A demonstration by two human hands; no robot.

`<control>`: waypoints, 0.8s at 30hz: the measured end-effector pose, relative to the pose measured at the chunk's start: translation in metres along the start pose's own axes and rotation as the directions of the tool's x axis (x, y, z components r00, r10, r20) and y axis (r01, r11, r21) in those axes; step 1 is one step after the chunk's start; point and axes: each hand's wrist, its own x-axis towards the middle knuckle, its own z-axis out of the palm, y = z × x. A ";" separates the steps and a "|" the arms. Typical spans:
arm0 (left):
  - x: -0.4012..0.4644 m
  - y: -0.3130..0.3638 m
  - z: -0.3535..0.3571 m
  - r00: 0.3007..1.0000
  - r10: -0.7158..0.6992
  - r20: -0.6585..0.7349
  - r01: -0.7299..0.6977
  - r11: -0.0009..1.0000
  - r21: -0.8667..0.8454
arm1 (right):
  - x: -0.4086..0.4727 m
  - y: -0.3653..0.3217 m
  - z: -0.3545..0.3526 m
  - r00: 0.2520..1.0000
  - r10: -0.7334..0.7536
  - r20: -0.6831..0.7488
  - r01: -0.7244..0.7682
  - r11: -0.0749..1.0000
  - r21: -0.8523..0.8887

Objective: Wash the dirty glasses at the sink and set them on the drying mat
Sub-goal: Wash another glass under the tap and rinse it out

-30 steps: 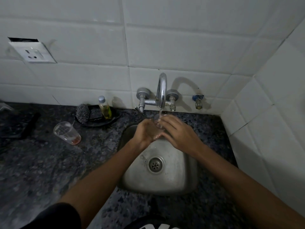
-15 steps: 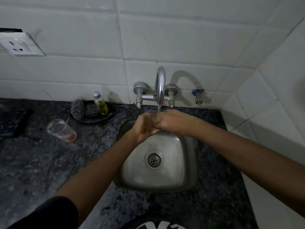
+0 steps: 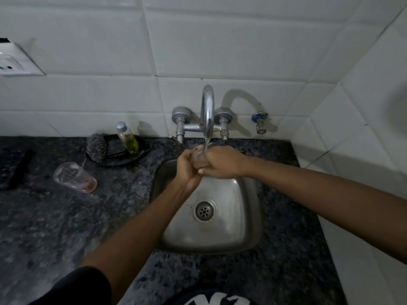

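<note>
A clear glass [image 3: 199, 158] is held under the running tap [image 3: 207, 113], above the back of the steel sink [image 3: 246, 227]. My left hand [image 3: 187, 170] grips it from the left and my right hand [image 3: 222, 165] wraps it from the right, so most of the glass is hidden. Water falls into its open top. A second clear glass [image 3: 73, 177] with a reddish residue at its bottom stands on the dark counter to the left of the sink.
A black dish [image 3: 116, 160] behind the second glass holds a scrubber [image 3: 95, 148] and a small bottle of yellow liquid [image 3: 127, 137]. A dark object [image 3: 19, 168] lies at the far left. White tiled walls close in behind and to the right; a socket [image 3: 15, 62] is mounted upper left.
Both hands have closed tighter round the glass and risen towards the spout. My right forearm now comes in lower and more level from the right.
</note>
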 end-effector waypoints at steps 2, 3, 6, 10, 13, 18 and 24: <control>-0.003 0.005 0.000 0.994 -0.111 0.025 0.109 0.992 0.063 | -0.004 0.005 -0.007 0.997 -0.072 0.013 0.073 0.992 -0.105; 0.000 0.011 0.001 0.984 -0.176 0.034 0.169 0.972 0.165 | -0.006 0.008 -0.009 0.995 -0.095 0.022 0.097 0.987 -0.129; 0.001 0.024 0.012 0.971 -0.241 0.006 0.226 0.919 0.322 | -0.003 0.009 -0.009 0.976 -0.217 0.007 0.210 0.937 -0.277; -0.003 0.006 0.010 0.996 -0.084 0.035 0.081 0.994 0.070 | 0.001 -0.001 -0.012 0.996 -0.033 0.080 0.053 0.964 -0.260; -0.003 0.007 0.003 0.976 -0.209 0.058 0.198 0.968 0.153 | 0.003 0.007 -0.018 0.967 -0.251 0.049 0.253 0.915 -0.313; 0.003 0.015 0.010 0.984 -0.149 0.098 0.130 0.976 0.176 | 0.000 0.000 0.000 0.982 -0.190 -0.012 0.172 0.910 -0.378; 0.002 0.004 -0.001 0.993 -0.097 0.074 0.080 0.975 0.206 | -0.002 0.004 -0.008 0.989 -0.150 0.017 0.147 0.934 -0.325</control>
